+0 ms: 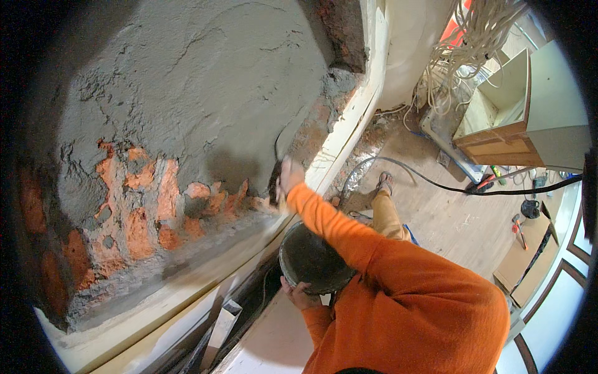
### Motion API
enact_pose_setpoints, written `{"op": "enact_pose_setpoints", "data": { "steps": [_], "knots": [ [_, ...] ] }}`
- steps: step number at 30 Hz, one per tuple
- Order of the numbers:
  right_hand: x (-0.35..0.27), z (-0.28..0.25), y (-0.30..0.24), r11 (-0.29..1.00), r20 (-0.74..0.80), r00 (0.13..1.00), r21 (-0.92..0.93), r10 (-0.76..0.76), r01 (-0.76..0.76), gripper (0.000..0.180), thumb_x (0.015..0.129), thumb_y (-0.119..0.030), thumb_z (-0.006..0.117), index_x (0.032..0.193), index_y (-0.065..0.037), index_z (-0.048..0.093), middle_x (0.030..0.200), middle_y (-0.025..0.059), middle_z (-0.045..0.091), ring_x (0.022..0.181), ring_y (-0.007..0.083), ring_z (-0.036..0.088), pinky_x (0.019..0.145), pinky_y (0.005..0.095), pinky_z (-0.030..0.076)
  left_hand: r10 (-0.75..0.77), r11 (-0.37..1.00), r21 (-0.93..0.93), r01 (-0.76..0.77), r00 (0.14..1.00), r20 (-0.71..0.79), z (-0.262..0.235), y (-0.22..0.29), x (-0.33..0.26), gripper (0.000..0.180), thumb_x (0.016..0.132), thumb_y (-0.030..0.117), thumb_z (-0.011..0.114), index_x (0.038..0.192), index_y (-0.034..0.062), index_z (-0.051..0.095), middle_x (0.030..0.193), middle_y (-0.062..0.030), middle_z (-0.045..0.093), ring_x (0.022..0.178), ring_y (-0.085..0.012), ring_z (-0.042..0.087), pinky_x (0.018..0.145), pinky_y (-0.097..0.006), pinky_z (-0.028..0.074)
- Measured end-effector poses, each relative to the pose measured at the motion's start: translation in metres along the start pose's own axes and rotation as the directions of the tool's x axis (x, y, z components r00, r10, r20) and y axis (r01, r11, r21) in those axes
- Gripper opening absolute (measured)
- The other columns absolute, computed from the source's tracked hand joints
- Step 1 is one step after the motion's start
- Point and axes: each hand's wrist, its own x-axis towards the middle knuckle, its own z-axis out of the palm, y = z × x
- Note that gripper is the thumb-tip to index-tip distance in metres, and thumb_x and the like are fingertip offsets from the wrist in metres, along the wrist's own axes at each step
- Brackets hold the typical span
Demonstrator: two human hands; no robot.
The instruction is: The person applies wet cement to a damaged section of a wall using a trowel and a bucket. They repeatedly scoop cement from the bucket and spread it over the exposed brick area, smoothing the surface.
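My right hand is raised against the brick wall and grips a dark trowel. Its blade touches the lower edge of the wet grey plaster. Bare orange bricks show below and to the left of the trowel. My left hand holds a round dark metal pan from underneath, close to my chest. The pan's contents are not clear. Both sleeves are orange.
A pale ledge runs along the foot of the wall. My sandalled foot stands on the wooden floor, where a black cable lies. A wooden cabinet, hanging white wires and small tools are at the right.
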Motion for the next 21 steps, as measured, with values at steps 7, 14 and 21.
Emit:
{"op": "enact_pose_setpoints", "data": {
  "steps": [7, 14, 21],
  "knots": [
    [-0.059, -0.028, 0.013, 0.945, 0.107, 0.98, 0.265, 0.17, -0.193, 0.047, 0.099, -0.043, 0.036, 0.078, -0.003, 0.047, 0.053, 0.0099, 0.046, 0.035, 0.0244, 0.046, 0.033, 0.0382, 0.043, 0.4, 0.618, 0.62, -0.483, 0.872, 0.28, -0.07, -0.038, 0.028, 0.071, 0.086, 0.017, 0.059, 0.147, 0.0045, 0.026, 0.098, -0.0147, 0.065, 0.093, -0.0191, 0.062, 0.091, -0.036, 0.048],
    [0.034, -0.056, -0.075, 0.959, -0.047, 0.997, 0.281, 0.054, -0.039, 0.046, 0.099, -0.046, 0.034, 0.086, -0.005, 0.048, 0.057, 0.0082, 0.046, 0.038, 0.0215, 0.044, 0.033, 0.0379, 0.044, -0.081, 0.996, -0.055, 0.072, 0.982, -0.173, -0.002, -0.007, -0.003, 0.084, 0.066, -0.01, 0.051, 0.146, 0.0019, 0.029, 0.137, -0.0179, 0.045, 0.111, -0.0319, 0.054, 0.08, -0.037, 0.052],
    [-0.08, 0.024, 0.014, 0.952, 0.143, 0.954, 0.126, 0.262, -0.28, 0.038, 0.1, -0.036, 0.034, 0.093, -0.002, 0.05, 0.059, 0.0113, 0.05, 0.04, 0.0261, 0.05, 0.038, 0.0419, 0.044, -0.138, 0.99, 0.009, 0.144, 0.961, -0.238, -0.018, -0.008, -0.008, 0.081, 0.068, -0.009, 0.047, 0.147, 0.0042, 0.029, 0.133, -0.0197, 0.047, 0.106, -0.0306, 0.056, 0.078, -0.037, 0.052]
  ]
}}
